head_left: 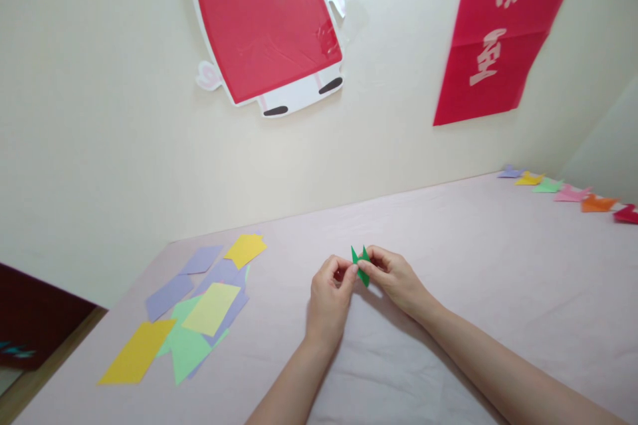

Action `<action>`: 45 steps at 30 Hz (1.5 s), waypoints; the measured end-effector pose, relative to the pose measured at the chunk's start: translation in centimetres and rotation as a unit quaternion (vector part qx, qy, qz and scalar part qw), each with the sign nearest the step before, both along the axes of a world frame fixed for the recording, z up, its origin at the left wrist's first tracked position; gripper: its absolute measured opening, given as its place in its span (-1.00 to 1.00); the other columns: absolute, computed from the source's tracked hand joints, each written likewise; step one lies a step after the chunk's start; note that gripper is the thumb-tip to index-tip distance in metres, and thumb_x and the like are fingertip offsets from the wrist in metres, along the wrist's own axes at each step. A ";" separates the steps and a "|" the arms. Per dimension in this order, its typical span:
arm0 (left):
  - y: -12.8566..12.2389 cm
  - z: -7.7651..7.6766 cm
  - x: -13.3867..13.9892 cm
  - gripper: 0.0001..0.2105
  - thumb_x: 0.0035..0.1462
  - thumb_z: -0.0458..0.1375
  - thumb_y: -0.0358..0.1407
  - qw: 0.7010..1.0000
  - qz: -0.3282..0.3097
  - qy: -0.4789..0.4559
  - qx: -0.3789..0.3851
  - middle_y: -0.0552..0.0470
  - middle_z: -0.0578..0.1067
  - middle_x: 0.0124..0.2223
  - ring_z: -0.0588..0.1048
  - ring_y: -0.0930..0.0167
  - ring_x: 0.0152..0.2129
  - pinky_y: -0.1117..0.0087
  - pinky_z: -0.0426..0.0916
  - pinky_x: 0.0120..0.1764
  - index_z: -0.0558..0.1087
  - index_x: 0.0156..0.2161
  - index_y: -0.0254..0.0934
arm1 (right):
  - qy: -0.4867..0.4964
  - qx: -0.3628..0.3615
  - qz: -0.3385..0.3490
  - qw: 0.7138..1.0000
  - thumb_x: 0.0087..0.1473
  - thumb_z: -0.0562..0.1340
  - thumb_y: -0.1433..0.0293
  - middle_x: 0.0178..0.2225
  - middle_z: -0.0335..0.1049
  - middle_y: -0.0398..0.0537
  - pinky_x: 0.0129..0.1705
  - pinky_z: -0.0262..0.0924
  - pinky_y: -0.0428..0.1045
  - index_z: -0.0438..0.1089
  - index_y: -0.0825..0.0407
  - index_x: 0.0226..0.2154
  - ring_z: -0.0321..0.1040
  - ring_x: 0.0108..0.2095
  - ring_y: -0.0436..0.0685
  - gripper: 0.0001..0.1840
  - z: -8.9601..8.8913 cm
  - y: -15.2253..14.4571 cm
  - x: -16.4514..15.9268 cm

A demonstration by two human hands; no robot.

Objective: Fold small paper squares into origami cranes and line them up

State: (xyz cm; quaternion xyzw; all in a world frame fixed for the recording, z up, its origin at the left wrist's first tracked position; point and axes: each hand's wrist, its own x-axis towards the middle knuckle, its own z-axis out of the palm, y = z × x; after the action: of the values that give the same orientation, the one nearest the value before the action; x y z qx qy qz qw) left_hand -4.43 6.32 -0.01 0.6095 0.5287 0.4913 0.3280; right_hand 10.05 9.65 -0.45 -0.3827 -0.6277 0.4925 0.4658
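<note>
Between my two hands is a small piece of folded green paper, with two pointed tips sticking up and a narrower point below. My left hand pinches its left side between thumb and fingertips. On the other side, the thumb and fingers of my right hand are closed on the paper too. Both hands are just above the pale pink sheet, and the fingers cover part of the folds.
Loose sheets of paper lie at the left: yellow, purple, mint green and pale yellow. Several folded paper pieces, including a pink one and an orange one, form a row at the far right. A wall rises behind.
</note>
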 end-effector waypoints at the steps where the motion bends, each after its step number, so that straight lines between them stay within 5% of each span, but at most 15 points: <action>1: -0.1 0.1 0.0 -0.84 0.20 0.11 -0.26 1.000 0.006 0.018 0.016 0.08 0.46 -0.40 0.41 0.41 -0.40 0.43 0.25 -0.29 0.42 -0.38 -0.25 | 0.005 -0.005 0.003 1.000 0.03 0.24 0.16 -0.57 0.23 -0.22 -0.42 0.12 -0.08 0.28 0.03 -0.54 0.19 -0.50 0.01 -0.70 0.0 0.0 0.0; 5: -0.1 0.2 0.2 -0.85 0.21 0.10 -0.28 0.998 0.019 0.042 0.047 0.08 0.43 -0.39 0.40 0.41 -0.39 0.42 0.24 -0.27 0.39 -0.38 -0.25 | 0.047 -0.051 0.021 0.997 -0.04 0.30 0.10 -0.57 0.26 -0.22 -0.41 0.14 -0.07 0.30 0.04 -0.54 0.21 -0.50 0.01 -0.64 0.0 0.1 -0.1; 11: 0.0 0.0 0.2 -0.76 0.25 0.05 -0.15 0.999 -0.026 -0.035 -0.017 0.09 0.44 -0.41 0.39 0.42 -0.43 0.46 0.24 -0.34 0.40 -0.35 -0.26 | 0.096 -0.103 0.019 0.990 -0.13 0.37 0.09 -0.57 0.32 -0.19 -0.36 0.16 -0.05 0.34 0.07 -0.58 0.25 -0.49 0.01 -0.60 0.5 0.1 0.0; 34: -0.1 -0.3 1.1 -0.83 0.16 0.07 -0.27 0.993 -0.090 -0.032 -0.072 0.08 0.43 -0.46 0.37 0.41 -0.46 0.43 0.22 -0.34 0.39 -0.43 -0.28 | 0.148 -0.113 -0.023 0.982 -0.11 0.36 0.14 -0.63 0.28 -0.21 -0.47 0.10 -0.06 0.33 0.05 -0.60 0.19 -0.57 0.00 -0.65 0.4 0.2 0.0; 45: -0.5 0.4 1.3 -0.87 0.17 0.14 -0.24 0.998 -0.052 0.032 -0.021 0.08 0.45 -0.35 0.39 0.41 -0.38 0.42 0.23 -0.30 0.45 -0.32 -0.25 | 0.185 -0.109 0.002 0.977 -0.12 0.39 0.23 -0.58 0.27 -0.22 -0.38 0.10 -0.08 0.36 0.06 -0.57 0.18 -0.49 -0.01 -0.72 0.8 0.0 0.1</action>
State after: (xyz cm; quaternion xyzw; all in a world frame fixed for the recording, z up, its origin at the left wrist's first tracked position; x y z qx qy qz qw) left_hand -3.12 5.83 0.34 0.6445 0.5165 0.4428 0.3490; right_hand 10.15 9.65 0.39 -0.3318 -0.4740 0.6213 0.5284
